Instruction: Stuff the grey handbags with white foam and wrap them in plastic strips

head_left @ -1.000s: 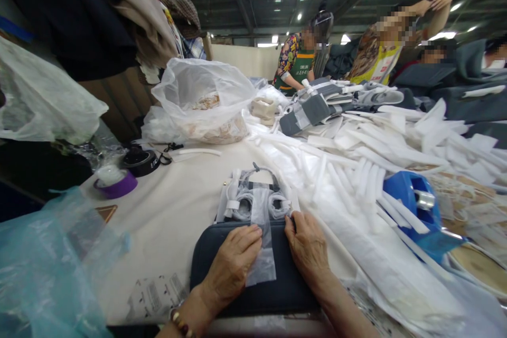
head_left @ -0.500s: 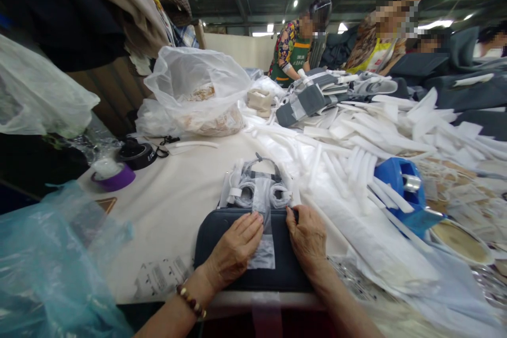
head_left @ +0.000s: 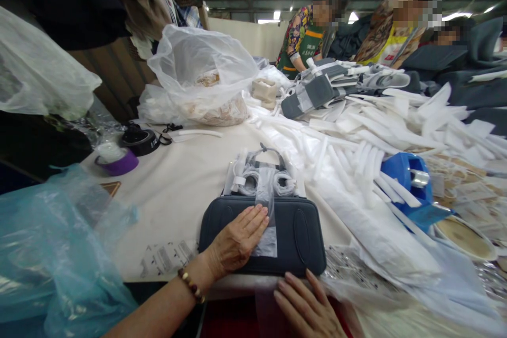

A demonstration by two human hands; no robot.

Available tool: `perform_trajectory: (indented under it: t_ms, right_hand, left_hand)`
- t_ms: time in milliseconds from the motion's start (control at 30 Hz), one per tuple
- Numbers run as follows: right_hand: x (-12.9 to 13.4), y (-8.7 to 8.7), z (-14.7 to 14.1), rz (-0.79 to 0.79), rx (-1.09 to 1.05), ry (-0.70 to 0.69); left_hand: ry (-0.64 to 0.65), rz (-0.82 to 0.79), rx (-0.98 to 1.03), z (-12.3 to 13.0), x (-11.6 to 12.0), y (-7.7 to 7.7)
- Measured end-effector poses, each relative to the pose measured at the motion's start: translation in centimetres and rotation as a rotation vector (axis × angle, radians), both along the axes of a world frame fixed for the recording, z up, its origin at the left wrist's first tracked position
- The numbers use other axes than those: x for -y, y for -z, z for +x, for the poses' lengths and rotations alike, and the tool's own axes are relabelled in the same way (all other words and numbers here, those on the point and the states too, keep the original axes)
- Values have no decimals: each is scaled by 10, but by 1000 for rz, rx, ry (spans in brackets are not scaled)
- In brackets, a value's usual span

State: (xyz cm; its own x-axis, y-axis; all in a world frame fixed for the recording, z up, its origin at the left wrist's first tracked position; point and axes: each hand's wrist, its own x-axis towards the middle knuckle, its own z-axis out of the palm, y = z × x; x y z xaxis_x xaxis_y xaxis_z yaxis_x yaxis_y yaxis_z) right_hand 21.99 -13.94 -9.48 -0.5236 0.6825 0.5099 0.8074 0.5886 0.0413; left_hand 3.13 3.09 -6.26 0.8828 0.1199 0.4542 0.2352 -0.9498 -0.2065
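Note:
A dark blue-grey padded bag-like piece (head_left: 303,222) lies flat at the table's front edge. Beyond its back edge are plastic-wrapped coils (head_left: 284,184) and an arched, wrapped handle. A translucent plastic strip (head_left: 266,243) runs down the middle of the piece. My left hand (head_left: 240,237) rests on the strip and the dark surface, fingers stretched out together. Just below the front edge hangs my right hand (head_left: 304,303), fingers apart and holding nothing visible. A see-through band (head_left: 266,296) drops from the front edge beside it; whether my fingertips touch it I cannot tell.
A blue tape dispenser (head_left: 400,169) stands right, near white foam strips (head_left: 439,121). At left are purple tape (head_left: 121,163), black tape (head_left: 142,142) and a blue plastic bag (head_left: 59,253). A clear bag (head_left: 206,58) stands behind. Two co-workers (head_left: 304,37) are across the table.
My right hand has left the right back edge of the dark piece and come down to its front edge, fingers opened. My left hand stays on the strip. The camera view has shifted slightly.

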Motion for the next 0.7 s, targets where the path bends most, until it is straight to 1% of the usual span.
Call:
perform_trajectory:
  t_ms: [67, 133, 200, 267, 300, 433, 467, 500, 600, 700]
  right_hand:
    - [6, 6, -5, -20, 29, -1]
    - [3, 10, -11, 13, -21, 28]
    - [-3, 8, -16, 65, -96, 10]
    - [-11, 1, -19, 93, -164, -9]
    - [-16, -4, -20, 96, -197, 16]
    - [-48, -23, -22, 112, -314, 287]
    - [-57, -25, -23, 116, -328, 315]
    - [-66, -27, -24, 121, -338, 311]
    - [-86, -26, -28, 142, -381, 205]
    - [-90, -23, -32, 159, -440, 102]
  left_hand:
    - [10, 17, 17, 0, 1, -1]
    - [15, 26, 40, 0, 1, -2]
    - [20, 21, 66, 0, 2, -2]
    - [23, 15, 85, -1, 2, -1]
    - [21, 12, 90, -1, 2, 0]
    - [4, 2, 99, -2, 2, 2]
    - [3, 0, 100, -2, 3, 3]
    - [4, -5, 103, -2, 3, 3]
    - [-2, -51, 116, -3, 4, 3]
    - [-90, -122, 150, -3, 4, 2]
